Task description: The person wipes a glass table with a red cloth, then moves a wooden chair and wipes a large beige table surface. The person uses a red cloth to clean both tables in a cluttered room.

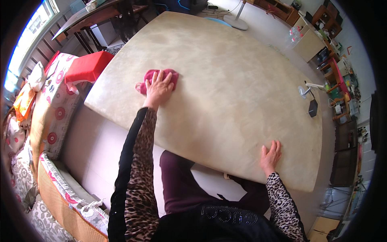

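My left hand (159,87) presses flat on a folded pink cloth (173,78), its fingers spread over the top. The cloth lies on the left part of a large beige tabletop (229,90), and a small loop of it sticks out to the left of the hand. My right hand (271,155) rests on the tabletop near its front edge at the right, with nothing in it. Both forearms wear leopard-print sleeves.
A small stand (304,91) and a dark flat device (313,108) sit near the tabletop's right edge. Left of the table are a red-covered stool (87,66) and a sofa with a patterned cover (60,113). A round white stand base (235,22) is on the floor beyond.
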`<control>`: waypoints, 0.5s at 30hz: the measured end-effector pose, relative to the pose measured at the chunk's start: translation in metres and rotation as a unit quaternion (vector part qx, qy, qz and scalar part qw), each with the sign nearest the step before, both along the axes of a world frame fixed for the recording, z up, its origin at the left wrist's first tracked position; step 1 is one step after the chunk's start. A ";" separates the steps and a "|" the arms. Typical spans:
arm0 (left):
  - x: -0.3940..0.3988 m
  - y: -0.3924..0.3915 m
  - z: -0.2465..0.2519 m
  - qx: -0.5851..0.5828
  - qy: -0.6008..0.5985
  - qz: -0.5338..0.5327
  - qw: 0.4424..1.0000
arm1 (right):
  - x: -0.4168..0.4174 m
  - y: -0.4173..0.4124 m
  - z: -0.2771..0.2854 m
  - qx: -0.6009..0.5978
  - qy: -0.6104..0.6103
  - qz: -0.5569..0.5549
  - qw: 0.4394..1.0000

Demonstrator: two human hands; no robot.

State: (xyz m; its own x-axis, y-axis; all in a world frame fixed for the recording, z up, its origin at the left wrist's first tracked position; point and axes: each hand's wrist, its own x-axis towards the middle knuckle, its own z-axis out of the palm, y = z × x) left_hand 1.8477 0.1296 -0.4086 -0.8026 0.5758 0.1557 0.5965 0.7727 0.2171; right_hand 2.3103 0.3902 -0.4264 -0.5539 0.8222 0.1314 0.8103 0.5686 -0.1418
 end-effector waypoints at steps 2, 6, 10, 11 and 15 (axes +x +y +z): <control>0.029 -0.030 0.002 -0.007 -0.006 -0.028 1.000 | 0.000 -0.001 0.003 -0.001 -0.004 -0.012 1.000; 0.092 -0.105 0.014 -0.018 -0.014 -0.048 0.999 | -0.002 0.002 0.001 0.005 0.003 -0.003 1.000; 0.119 -0.139 0.018 -0.037 -0.036 -0.047 0.998 | -0.004 -0.002 0.005 -0.009 -0.009 -0.026 1.000; 0.116 -0.137 0.020 -0.047 -0.046 -0.048 0.997 | -0.003 -0.002 0.005 -0.007 -0.007 -0.027 1.000; 0.062 -0.120 0.015 -0.048 -0.036 -0.019 0.998 | 0.000 -0.001 0.003 -0.003 -0.006 -0.011 1.000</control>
